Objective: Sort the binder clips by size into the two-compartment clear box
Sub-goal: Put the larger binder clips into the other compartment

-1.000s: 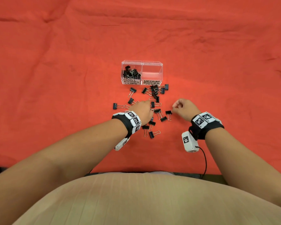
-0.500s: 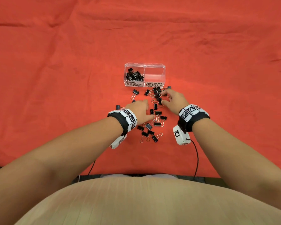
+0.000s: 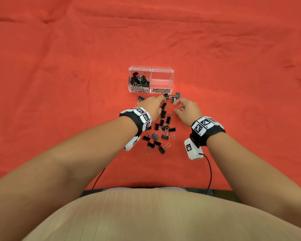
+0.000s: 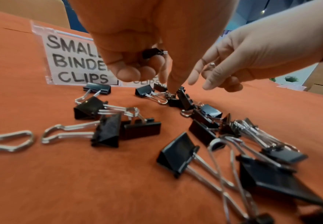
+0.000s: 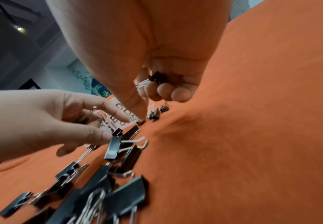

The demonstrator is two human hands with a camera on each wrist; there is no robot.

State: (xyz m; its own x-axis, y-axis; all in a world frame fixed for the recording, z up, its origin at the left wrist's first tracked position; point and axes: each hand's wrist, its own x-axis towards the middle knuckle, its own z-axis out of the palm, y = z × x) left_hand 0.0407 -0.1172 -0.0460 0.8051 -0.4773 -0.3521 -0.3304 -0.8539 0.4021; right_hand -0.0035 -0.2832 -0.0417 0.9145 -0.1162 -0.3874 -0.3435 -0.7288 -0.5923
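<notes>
The clear two-compartment box (image 3: 151, 69) stands on the red cloth. Its left half, labelled small, holds several small black clips (image 3: 139, 80); its right half, labelled medium, looks empty. Black binder clips (image 3: 162, 129) lie scattered from the box back toward me. My left hand (image 3: 156, 101) keeps a small clip (image 4: 153, 53) under its curled fingers, and one straight finger touches another small clip (image 4: 171, 97) just in front of the box. Beside it, my right hand (image 3: 178, 106) also holds a small clip (image 5: 157, 78) in curled fingers, and one finger reaches down at a tiny clip (image 5: 140, 122).
The red cloth (image 3: 59, 84) covers the whole table and is wrinkled at the back and right. Several medium clips (image 4: 178, 153) lie close under both wrists. A black cable (image 3: 210, 173) runs from my right wrist camera to the table's near edge.
Both hands have moved forward from the middle of the scattered clips to the far end, right in front of the box. They now sit closer together.
</notes>
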